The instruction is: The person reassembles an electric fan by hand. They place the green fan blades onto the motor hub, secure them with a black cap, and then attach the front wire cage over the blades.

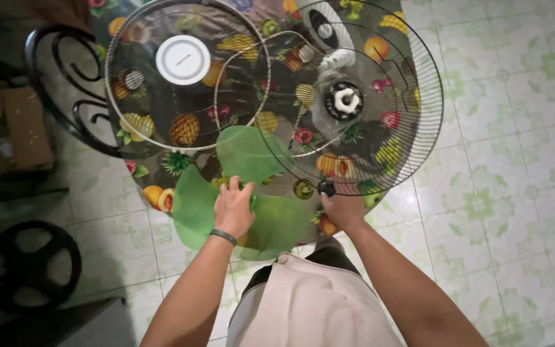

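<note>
The left hand (232, 209) lies palm down on the hub of a translucent green fan blade (245, 193), fingers spread and curled loosely over its middle, so it grips or presses the blade at the near edge of the table (162, 154). The right hand (342, 209) is closed around the bottom rim of the rear wire guard (412, 128), just by a small dark clip at the rim's lowest point; the thumb is hidden, so how tight the grip is cannot be made out.

As things lie, the fan is in pieces. The rear guard sits mounted around the motor shaft (346, 101), which is bare, with nothing on the spindle. The front wire guard (184, 74), with its white centre cap, lies flat on the fruit-patterned tablecloth to the left, partly overlapping the rear guard. The blade is off the shaft, resting near the person. So guard and blade are both separate from the motor; joining them to it is what would remain.

The fan's stand and motor housing are mostly hidden behind the wire mesh and the glare. One lobe of the blade shows through the guard wires, and whether it lies under or over them is hard to tell. At far left a cardboard box (14, 125) and a dark round wheel-like base (27, 266) on the floor sit in shadow, partly cut off
</note>
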